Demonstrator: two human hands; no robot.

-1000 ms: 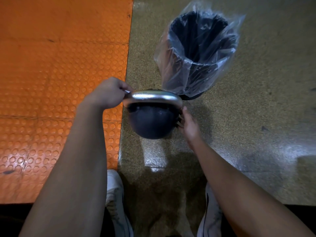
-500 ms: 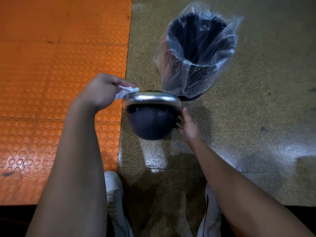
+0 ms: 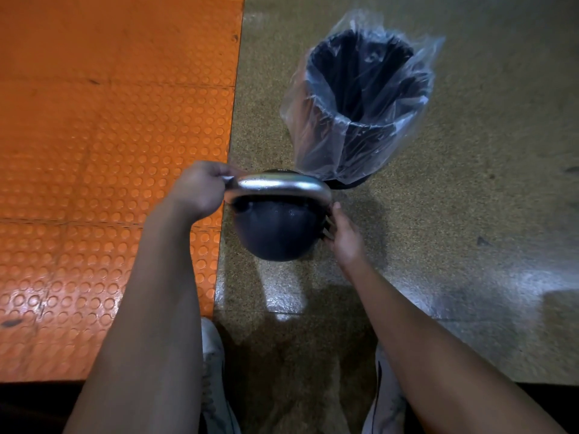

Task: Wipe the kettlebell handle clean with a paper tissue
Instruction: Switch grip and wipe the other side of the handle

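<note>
Kettlebell (image 3: 277,231) sits on the speckled floor (image 3: 470,214), just beside the edge of the orange studded mat (image 3: 109,136), dark ball toward the person. Its chrome handle (image 3: 279,184) arches across the top. L hand (image 3: 200,187) is curled round the handle's left end, fingers wrapped tight. The paper tissue can't be made out, prob. hidden inside the fist. R hand (image 3: 343,234) presses against the ball's right side, fingers bent onto it; fingertips are hidden behind the ball, so grip is hard to judge. Bin (image 3: 363,98) w/ clear plastic liner stands just behind the kettlebell, its base partly hidden by the handle. White shoes (image 3: 213,371) are cut off at the bottom edge.
</note>
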